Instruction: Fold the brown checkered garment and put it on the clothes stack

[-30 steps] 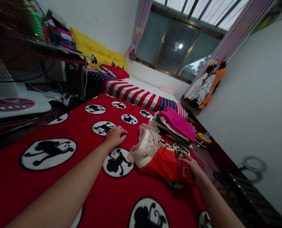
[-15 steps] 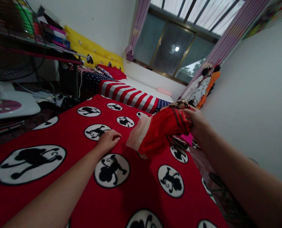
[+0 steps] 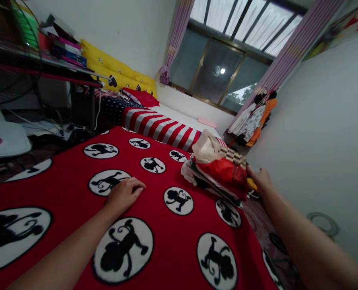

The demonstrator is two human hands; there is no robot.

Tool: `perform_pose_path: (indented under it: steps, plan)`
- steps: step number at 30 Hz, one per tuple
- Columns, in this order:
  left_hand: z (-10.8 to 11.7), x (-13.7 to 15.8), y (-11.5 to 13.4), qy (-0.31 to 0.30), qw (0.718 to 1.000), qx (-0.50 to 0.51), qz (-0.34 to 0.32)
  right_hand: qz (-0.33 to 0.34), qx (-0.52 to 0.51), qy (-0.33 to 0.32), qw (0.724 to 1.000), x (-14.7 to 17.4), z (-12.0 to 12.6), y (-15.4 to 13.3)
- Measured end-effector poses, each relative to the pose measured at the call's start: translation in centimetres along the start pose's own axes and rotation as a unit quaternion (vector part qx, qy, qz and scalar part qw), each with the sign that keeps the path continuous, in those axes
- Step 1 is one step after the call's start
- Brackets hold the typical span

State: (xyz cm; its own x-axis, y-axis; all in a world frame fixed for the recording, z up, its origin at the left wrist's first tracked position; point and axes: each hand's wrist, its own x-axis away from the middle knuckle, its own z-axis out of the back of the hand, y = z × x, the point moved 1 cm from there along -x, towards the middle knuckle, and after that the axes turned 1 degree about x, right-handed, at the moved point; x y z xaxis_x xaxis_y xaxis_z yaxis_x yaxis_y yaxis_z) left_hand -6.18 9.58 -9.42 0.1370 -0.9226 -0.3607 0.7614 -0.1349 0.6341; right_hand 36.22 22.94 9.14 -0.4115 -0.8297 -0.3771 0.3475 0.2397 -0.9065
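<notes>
Pale walls (image 3: 326, 117) enclose one room, in which one red cover (image 3: 169, 245) is spread across the foreground; at least ten black-and-white monkey roundels are counted on it. At far left, one white base with a purplish panel (image 3: 7, 133) is cut off by the frame edge, and one desk (image 3: 85, 74) is noted beside it. One yellow cushion (image 3: 121, 66) is set against the wall beyond.

One left hand (image 3: 125, 195) is placed low over the red cover, palm down, its forearm entering from the bottom left; the fingers are loosely curled, the thumb is held apart, and nothing is grasped. Behind, one striped bedspread (image 3: 163, 125) and one red pillow (image 3: 141, 97) are recorded. One window (image 3: 217, 72) is flanked by two curtains (image 3: 177, 36).

To the right, one red-and-cream garment (image 3: 219, 171) is located on top of one stack of folded cloth (image 3: 207, 184); the layers cannot be counted reliably. One bunch of hanging clothes (image 3: 259, 117) is seen behind. One right hand (image 3: 259, 179) is positioned at the garment's right end, its forearm extended from the lower right; whether cloth is gripped cannot be determined.
</notes>
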Motion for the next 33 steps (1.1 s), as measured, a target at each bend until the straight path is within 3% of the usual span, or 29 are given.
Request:
perform_pose_path:
  steps: [2,4,6,11,14,19,33]
  plan:
    - [0.0,-0.1,0.0,-0.005,1.0,-0.005,0.007,0.011,0.029,0.047,0.998,2.9,0.0,3.4]
    - [0.0,-0.1,0.0,-0.005,1.0,-0.007,0.004,0.056,0.051,0.032,0.997,7.3,-1.0,5.3]
    - [0.0,0.0,-0.1,-0.004,1.0,-0.007,-0.004,0.074,0.031,-0.052,0.995,13.0,-2.7,5.9]
    - [0.1,0.2,-0.4,-0.016,0.999,0.0,-0.03,-0.023,-0.106,-0.298,0.948,28.0,-6.7,4.2]
    - [0.2,0.4,-0.4,-0.017,0.999,0.013,-0.048,-0.024,-0.109,-0.339,0.934,32.9,-7.6,3.1]
    - [0.4,0.6,-0.2,-0.01,0.998,0.023,-0.061,0.058,-0.077,-0.333,0.938,33.8,-7.3,2.8]
    - [0.7,0.9,0.1,-0.009,0.998,0.02,-0.066,0.048,-0.07,-0.376,0.923,34.0,-6.2,2.9]
